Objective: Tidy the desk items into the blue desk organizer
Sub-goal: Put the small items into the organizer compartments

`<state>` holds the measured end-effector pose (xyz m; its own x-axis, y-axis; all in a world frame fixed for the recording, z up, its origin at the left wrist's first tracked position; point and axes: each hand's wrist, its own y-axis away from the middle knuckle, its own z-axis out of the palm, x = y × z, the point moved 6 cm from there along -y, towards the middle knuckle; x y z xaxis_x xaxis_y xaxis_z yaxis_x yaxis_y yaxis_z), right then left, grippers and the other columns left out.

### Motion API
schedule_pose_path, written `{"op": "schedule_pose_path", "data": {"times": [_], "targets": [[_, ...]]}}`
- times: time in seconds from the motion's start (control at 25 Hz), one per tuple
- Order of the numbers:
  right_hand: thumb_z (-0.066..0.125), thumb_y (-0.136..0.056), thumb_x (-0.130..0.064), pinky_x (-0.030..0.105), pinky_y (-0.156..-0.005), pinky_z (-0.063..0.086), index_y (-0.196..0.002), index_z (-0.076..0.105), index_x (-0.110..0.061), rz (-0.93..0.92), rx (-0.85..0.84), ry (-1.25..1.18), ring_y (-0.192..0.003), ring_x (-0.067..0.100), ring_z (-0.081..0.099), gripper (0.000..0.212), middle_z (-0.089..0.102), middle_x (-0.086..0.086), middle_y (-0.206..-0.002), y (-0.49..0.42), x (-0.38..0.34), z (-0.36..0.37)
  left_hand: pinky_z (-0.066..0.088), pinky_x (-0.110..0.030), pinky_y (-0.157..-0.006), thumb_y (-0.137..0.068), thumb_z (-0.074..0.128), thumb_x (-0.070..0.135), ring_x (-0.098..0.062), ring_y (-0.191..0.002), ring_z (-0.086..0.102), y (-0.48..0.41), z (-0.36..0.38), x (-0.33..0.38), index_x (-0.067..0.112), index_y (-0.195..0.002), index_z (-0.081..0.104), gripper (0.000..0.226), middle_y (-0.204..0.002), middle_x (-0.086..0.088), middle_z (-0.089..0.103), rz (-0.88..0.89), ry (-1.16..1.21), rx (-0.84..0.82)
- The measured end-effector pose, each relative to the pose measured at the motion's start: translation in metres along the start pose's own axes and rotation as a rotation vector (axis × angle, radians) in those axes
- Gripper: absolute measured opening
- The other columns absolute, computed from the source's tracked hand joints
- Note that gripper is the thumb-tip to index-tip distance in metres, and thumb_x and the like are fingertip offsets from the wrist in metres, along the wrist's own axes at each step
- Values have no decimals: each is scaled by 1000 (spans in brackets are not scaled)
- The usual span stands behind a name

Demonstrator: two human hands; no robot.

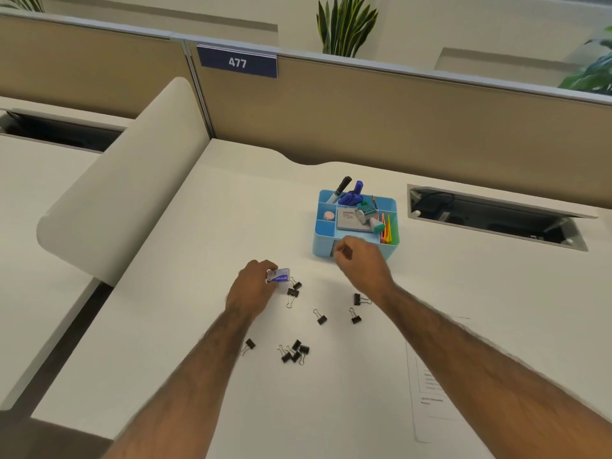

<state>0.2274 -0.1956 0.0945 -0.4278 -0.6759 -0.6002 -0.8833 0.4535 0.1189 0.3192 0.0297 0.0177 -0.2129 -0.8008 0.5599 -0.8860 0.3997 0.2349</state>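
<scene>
The blue organizer (321, 243) sits on the desk (198, 226), part-filled with pens and notes; the right hand (362, 261) curls against its front wall, whether pinching anything I cannot tell; left of the organizer's front, the left hand (253, 288) grips a small box (280, 275); binder clips (295, 352) lie scattered before the organizer; a dragging forearm could sweep them away.

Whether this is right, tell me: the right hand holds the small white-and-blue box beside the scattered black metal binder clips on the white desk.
Wrong hand. The head view shows the left hand holding the small white-and-blue box beside the scattered black metal binder clips on the white desk.
</scene>
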Motion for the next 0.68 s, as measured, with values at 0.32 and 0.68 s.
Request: {"op": "schedule_pose_path", "data": {"times": [0.32,0.68], "targets": [[75,-82,-44,36,-73,60,-94,61,-26,165,18,-332,-78,12,66,26,68,-6,-85,26,-11,20,53,-30,-71,-85,71,33,-7,-81,60,26,6,79,31,-110,64,26,-97,10,60,110,272,70],[72,-89,-29,22,-65,49,-93,61,-20,116,247,-224,-78,9,61,15,66,-5,-88,-32,-24,-36,51,-35,-95,-97,59,25,-16,-115,57,-1,-1,114,25,-143,44,49,-133,3,55,108,233,85]]}}
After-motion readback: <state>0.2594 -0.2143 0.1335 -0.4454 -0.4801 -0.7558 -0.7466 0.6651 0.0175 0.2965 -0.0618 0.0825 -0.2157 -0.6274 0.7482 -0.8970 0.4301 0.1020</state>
